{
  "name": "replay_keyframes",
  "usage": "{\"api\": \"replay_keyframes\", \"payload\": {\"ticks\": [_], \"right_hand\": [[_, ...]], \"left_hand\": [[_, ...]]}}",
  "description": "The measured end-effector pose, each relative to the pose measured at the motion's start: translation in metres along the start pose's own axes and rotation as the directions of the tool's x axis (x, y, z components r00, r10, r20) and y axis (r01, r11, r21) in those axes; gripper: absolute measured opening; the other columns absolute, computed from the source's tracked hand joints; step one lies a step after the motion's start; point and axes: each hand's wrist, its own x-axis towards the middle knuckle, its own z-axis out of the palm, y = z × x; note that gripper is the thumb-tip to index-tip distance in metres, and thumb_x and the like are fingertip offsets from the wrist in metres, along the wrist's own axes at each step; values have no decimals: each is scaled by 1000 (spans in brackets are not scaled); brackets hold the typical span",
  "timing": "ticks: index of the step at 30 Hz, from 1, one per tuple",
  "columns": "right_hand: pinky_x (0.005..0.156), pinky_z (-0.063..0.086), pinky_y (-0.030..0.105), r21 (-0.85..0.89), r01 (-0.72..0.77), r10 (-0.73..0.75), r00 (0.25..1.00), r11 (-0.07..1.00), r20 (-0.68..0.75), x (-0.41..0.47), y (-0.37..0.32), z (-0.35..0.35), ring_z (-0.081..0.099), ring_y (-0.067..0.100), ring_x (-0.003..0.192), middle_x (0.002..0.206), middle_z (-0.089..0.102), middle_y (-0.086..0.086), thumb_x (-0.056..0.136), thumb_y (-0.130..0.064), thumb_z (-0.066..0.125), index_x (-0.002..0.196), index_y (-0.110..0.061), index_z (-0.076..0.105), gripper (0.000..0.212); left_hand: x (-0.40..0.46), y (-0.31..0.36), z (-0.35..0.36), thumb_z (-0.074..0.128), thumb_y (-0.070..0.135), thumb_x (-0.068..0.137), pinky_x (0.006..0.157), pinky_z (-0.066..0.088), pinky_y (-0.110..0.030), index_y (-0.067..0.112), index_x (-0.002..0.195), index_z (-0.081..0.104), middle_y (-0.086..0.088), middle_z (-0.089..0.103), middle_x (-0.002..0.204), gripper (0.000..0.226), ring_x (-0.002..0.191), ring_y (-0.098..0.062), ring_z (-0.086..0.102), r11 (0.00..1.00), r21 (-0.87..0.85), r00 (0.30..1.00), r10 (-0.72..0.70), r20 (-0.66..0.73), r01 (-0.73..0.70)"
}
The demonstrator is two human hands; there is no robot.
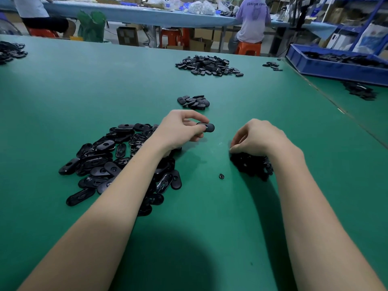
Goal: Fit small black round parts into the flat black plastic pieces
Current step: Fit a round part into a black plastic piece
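Note:
My left hand (180, 128) pinches one flat black oval plastic piece (207, 127) above the green table, between thumb and fingers. A large heap of the same flat pieces (109, 158) lies under and left of my left forearm. My right hand (258, 137) rests with curled fingers on top of a small heap of black round parts (249, 164); whether it grips one is hidden. A single round part (221, 176) lies loose on the table between the two heaps. A small pile of flat pieces (194, 101) sits just beyond my hands.
A bigger pile of black pieces (210, 65) lies farther back on the green table (84, 91). A blue bin (336, 66) with black parts stands at the right. More pieces lie at the far left edge (10, 51). People sit at a bench behind.

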Motion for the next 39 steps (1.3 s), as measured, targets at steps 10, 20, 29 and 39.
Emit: {"api": "replay_keyframes", "payload": {"ticks": [10,20,29,39], "right_hand": [[54,39,16,588,172,-123,985,791,-123,5,-8,8,50,0,53,75,70,-8,85,-33,79,87,-26,75,9],[63,41,27,771,198,-68,978,605,-198,4,-23,20,42,9,51,75,75,0,81,-24,78,82,-28,75,5],[63,41,18,757,238,-26,959,609,-281,9,-22,22,55,-3,56,62,68,-16,80,-24,80,76,-26,76,6],[42,31,14,858,124,-16,991,499,-134,1,-22,9,43,8,47,73,72,-9,82,-20,81,82,-22,79,3]], "left_hand": [[-1,4,3,58,-3,97,72,56,-13,0,114,70,-13,74,107,21,74,-14,75,971,-218,995,-98,4,97],[-3,5,5,68,-5,90,75,58,-19,1,114,68,-18,75,105,24,91,-26,76,922,-371,993,-99,61,115],[-2,6,6,57,-12,93,76,59,-20,2,116,65,-22,73,109,27,94,-25,76,922,-375,994,-76,78,100],[-2,4,4,66,-6,91,74,58,-19,3,116,65,-16,77,97,26,93,-21,76,936,-341,995,-66,79,89]]}}
